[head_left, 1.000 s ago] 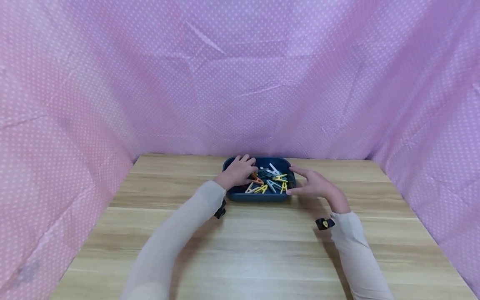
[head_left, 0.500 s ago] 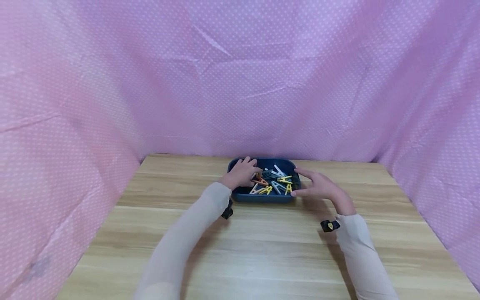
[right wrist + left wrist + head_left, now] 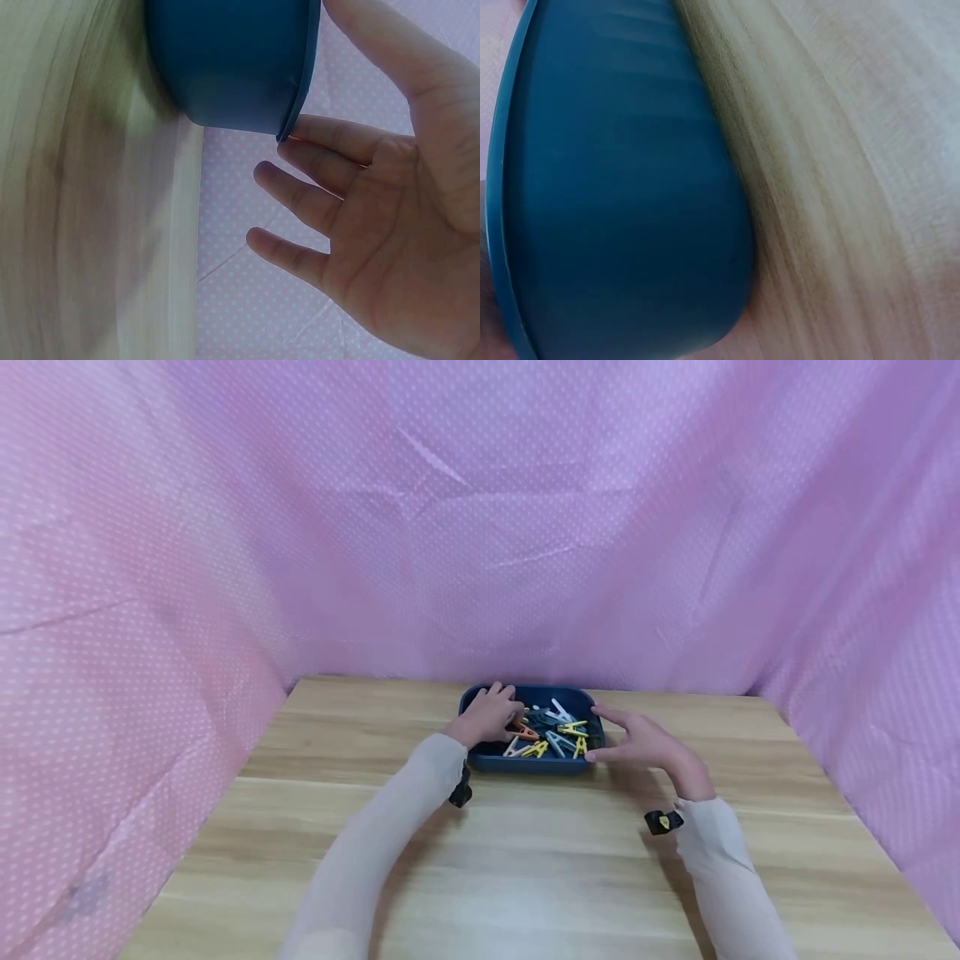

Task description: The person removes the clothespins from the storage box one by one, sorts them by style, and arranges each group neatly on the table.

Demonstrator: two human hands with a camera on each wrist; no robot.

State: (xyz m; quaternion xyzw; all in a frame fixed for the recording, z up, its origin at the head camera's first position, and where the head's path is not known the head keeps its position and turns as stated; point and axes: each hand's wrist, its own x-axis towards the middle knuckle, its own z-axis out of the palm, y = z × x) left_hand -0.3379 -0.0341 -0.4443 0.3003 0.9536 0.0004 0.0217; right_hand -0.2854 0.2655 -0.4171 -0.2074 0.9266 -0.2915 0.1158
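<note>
A dark blue plastic tray near the table's far edge holds several clothespins in yellow, white, light blue, orange and dark green. My left hand reaches over its left side with bent fingers. The thumb is beside an orange clothespin; I cannot tell whether the fingers grip one, as the hand covers the spot. My right hand touches the tray's right rim with thumb and fingers apart. In the right wrist view, loosely extended fingers spread beside the tray wall. The left wrist view mostly shows the tray's outer wall.
The tray stands on a light wood-grain table. Pink polka-dot cloth hangs behind the far edge and along both sides. Each wrist carries a small black camera, such as the right wrist camera.
The head view has shifted slightly, moving the whole scene right and a little down in it. Both hands keep about the same places at the tray.
</note>
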